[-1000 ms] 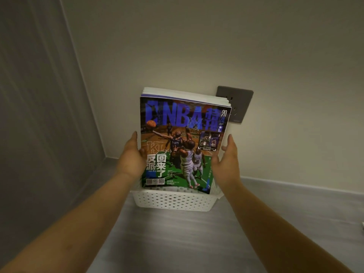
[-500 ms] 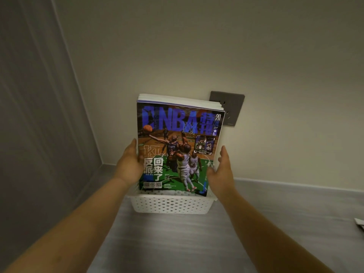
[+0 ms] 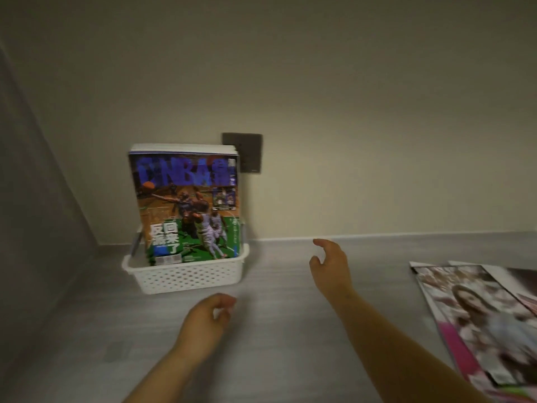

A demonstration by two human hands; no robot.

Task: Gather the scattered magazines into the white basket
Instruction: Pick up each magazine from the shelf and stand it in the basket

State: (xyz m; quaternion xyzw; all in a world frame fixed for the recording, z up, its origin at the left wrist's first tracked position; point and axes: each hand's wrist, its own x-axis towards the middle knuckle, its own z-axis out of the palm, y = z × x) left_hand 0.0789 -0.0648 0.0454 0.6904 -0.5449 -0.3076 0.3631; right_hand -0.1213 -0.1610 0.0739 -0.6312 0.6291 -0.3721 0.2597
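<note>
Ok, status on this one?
Left hand, right hand empty. Magazine stack upright in white basket. Loose magazines flat at right; nothing blocking.

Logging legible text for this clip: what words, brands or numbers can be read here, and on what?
"NBA": large blue title on the basketball magazine standing in the white basket.
"反派回来了": white characters low on the same cover.
Small print and corner number on that cover: blurred.
Pink magazine on the right: blurred, nothing readable.
Wall socket: mark too small.
</note>
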